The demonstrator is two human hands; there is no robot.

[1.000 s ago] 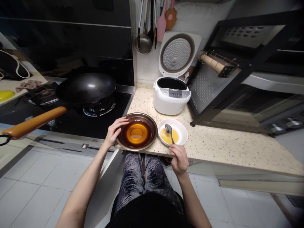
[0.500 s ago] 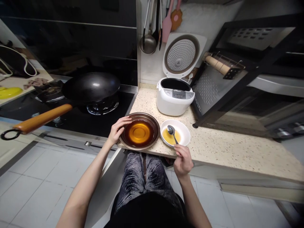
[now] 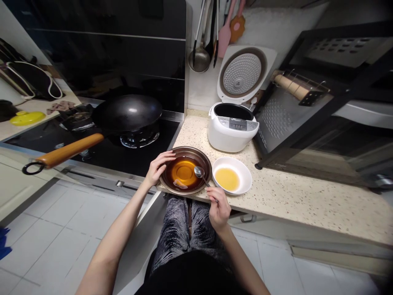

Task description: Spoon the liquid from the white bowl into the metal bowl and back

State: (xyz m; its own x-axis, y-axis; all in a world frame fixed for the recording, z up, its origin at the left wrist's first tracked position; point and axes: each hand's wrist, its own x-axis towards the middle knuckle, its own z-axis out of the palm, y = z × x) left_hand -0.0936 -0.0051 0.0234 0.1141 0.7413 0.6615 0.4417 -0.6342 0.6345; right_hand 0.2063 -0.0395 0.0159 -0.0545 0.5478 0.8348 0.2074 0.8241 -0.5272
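Observation:
A round, shallow metal bowl (image 3: 206,155) of amber-brown liquid sits at the counter's front edge. My left hand (image 3: 157,169) holds its left rim, the fingers reaching over the edge. A metal spoon (image 3: 199,172) is gripped by its handle in my right hand (image 3: 220,208), with the spoon's head over the right side of that bowl. Whether the head touches the liquid, I cannot tell. Just to the right stands a white bowl (image 3: 245,174) with a pool of yellow liquid in it. Something pale, perhaps a glare or ripple, shows low in the metal bowl.
Behind the bowls, a white rice cooker (image 3: 232,135) stands with its lid up. On the stove to the left rests a black wok (image 3: 127,112), its wooden handle (image 3: 72,150) jutting toward me. A dark metal rack (image 3: 294,135) borders the right side. Utensils (image 3: 201,59) hang on the wall.
My right hand has moved left with the spoon, from the white bowl to over the metal bowl. My left hand stays on the rim. The whole view has shifted slightly.

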